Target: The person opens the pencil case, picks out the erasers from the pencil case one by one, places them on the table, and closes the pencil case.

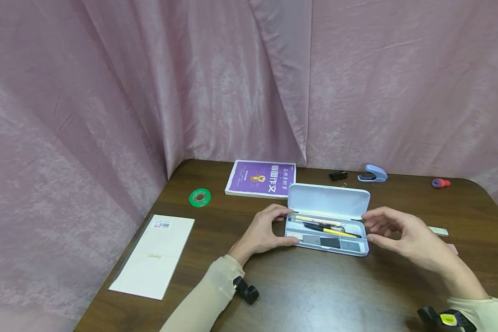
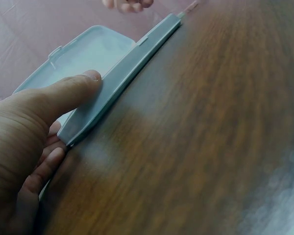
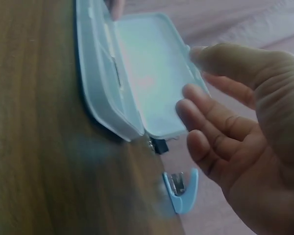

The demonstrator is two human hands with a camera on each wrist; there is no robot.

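White notebook (image 1: pixel 153 265): lies at the table's left edge, "Gambit" upside down near its middle, a barcode sticker (image 1: pixel 162 224) near its far end with print too small to read

Green tape roll (image 1: pixel 208 198): lies flat between the notebook and the purple book

Purple book (image 1: pixel 249 184): lies flat at the table's far edge, its large white title ending in 作文, smaller characters 手把手 beside it, a cartoon figure on the cover

Left hand (image 1: pixel 262 233): grips the left end of the pencil case, thumb pressed on the front wall, other fingers round the end and back

Pencil case (image 1: pixel 329 201): pale blue, flat on the table between both hands, lid raised on its far side

Rear compartment: holds a white pen (image 1: pixel 315 220), a black pen (image 1: pixel 312 227) and a yellow pen (image 1: pixel 342 233)

Front compartment: holds grey and dark blocks (image 1: pixel 330 242), markings too small to read

Black binder clip (image 1: pixel 338 175): behind the lid

Light blue stapler (image 1: pixel 372 174): just right of the clip

Right hand (image 1: pixel 412 235): at the case's right end, thumb and forefinger spread wide, other fingers loosely bent, holding nothing; cannot tell whether the fingertips touch the case

Pale green strip (image 1: pixel 439 231): beyond the right hand, partly hidden

Red-and-blue item (image 1: pixel 441 183): near the far right corner, too small to name

Pink strip (image 1: pixel 453 248): mostly behind the right wrist
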